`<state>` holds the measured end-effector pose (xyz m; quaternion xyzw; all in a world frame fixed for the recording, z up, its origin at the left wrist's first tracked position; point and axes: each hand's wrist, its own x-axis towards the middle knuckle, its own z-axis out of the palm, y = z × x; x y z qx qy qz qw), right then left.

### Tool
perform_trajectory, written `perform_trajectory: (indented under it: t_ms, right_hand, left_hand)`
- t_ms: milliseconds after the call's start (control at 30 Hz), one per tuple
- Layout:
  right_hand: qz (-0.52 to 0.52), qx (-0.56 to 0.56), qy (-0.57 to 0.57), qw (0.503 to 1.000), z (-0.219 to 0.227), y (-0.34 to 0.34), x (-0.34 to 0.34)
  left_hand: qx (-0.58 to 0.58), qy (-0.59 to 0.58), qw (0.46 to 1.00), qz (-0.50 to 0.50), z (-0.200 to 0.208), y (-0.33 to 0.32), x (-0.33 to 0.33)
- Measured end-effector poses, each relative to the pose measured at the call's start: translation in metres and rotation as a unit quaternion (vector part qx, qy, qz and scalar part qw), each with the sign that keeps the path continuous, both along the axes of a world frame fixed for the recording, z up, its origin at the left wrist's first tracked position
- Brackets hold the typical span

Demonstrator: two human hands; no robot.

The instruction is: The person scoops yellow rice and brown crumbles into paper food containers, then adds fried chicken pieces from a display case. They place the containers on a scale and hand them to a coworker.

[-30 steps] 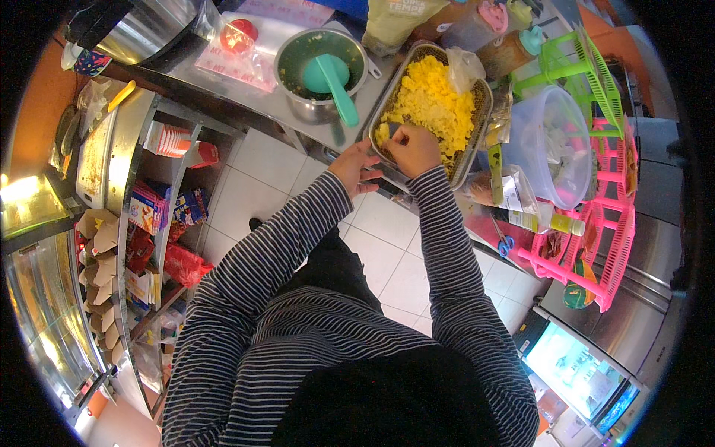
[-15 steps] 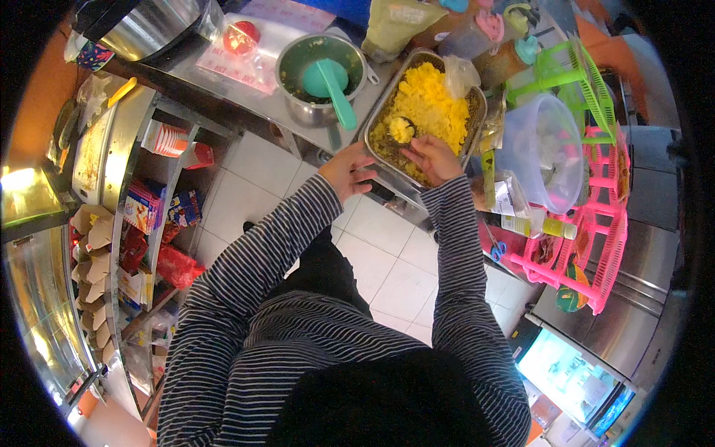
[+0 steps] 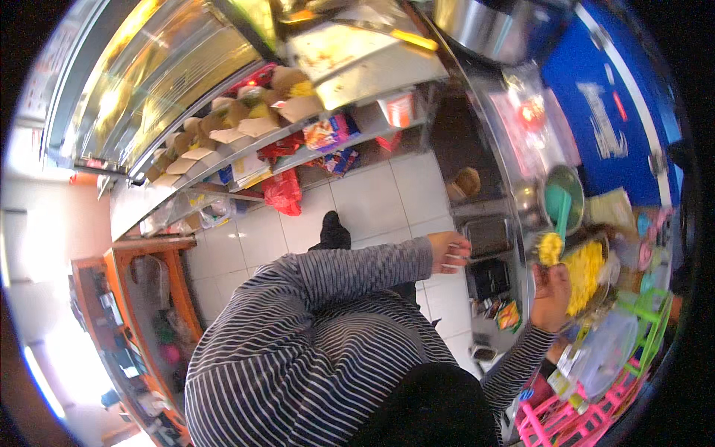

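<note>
by the near edge of the grey metal bench (image 3: 497, 153), my right hand (image 3: 551, 292) pinched aloft a scoopful of crumbly yellow food (image 3: 550, 248); my left hand (image 3: 449, 252) was loosely spread, empty. scooping looked done; next called for keeping it level.

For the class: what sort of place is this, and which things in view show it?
Probably a small takeaway kitchen: open cardboard food boxes stand in a row, a turquoise spatula rests in a steel pot, and the right hand holds a scoop of yellow food.
</note>
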<state>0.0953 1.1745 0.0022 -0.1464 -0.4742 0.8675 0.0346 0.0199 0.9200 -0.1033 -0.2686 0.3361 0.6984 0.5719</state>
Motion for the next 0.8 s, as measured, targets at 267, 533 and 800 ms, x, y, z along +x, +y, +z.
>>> perform_trajectory:
  t_ms: [267,533,800]
  right_hand:
    - [0.235,-0.054,-0.085,0.967,0.003,-0.339,-0.146]
    - [0.313,-0.048,-0.081,0.945,-0.016,-0.585,-0.258]
    - [0.291,0.591,0.153,0.736,-0.037,-0.638,-0.313]
  left_hand:
    - [-0.237,0.445,0.857,0.104,0.023,-0.333,-0.037]
    - [-0.457,0.546,0.681,0.17,0.087,-0.601,-0.095]
    - [-0.355,0.555,0.741,0.129,0.078,-0.641,-0.132]
